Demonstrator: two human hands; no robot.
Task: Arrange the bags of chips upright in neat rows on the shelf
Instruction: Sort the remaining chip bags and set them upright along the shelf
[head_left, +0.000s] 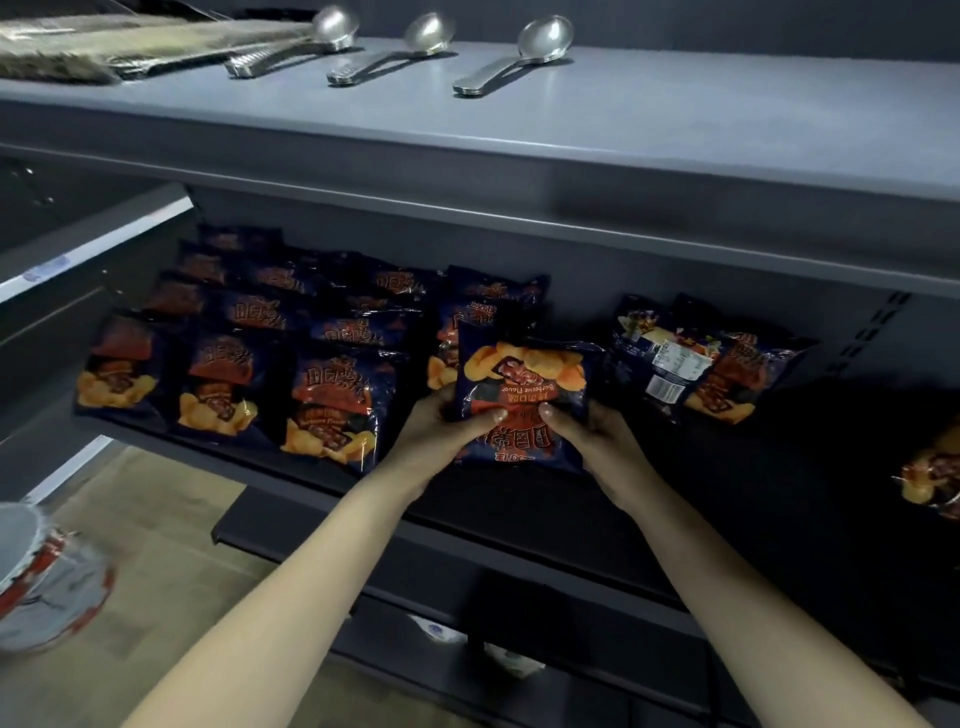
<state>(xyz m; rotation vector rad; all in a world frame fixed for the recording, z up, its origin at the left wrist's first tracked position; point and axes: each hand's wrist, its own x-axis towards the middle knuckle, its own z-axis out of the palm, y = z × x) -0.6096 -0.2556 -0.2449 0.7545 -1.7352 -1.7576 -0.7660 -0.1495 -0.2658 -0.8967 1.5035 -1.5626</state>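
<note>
**Head view: middle shelf, chip stock**

- Held bag: dark blue, barbecue print. It sits centre, at the near edge of the shelf, just right of the standing rows. The print reads inverted, so the bag is upside down.
- Left grip: a bare hand closed on the bag's lower left, thumb across the front face.
- Right grip: a bare hand closed on the lower right, thumb on the front likewise.
- Standing rows: three files of matching bags at left, running near to far. They lean back with the print the right way up. A fourth file behind the held bag is partly hidden.
- Loose bags: two lie flat to the right, one of them back face out.
- Edge bag: cut off at the far right.
- Upper shelf: carries three metal spoons.
- Near left: a blurred red-and-white bowl.

**Handling note (judgement)**

- The step in hand appears to be seating this bag at the front of the fourth file.
- Rotate it so the print reads upright.
- Set it on its bottom seam and lean it against the bag behind.
- Bring its front level with the neighbouring files.
- Hold by the edges with light pressure, since the bag is likely air-filled and the chips could crush.
</note>
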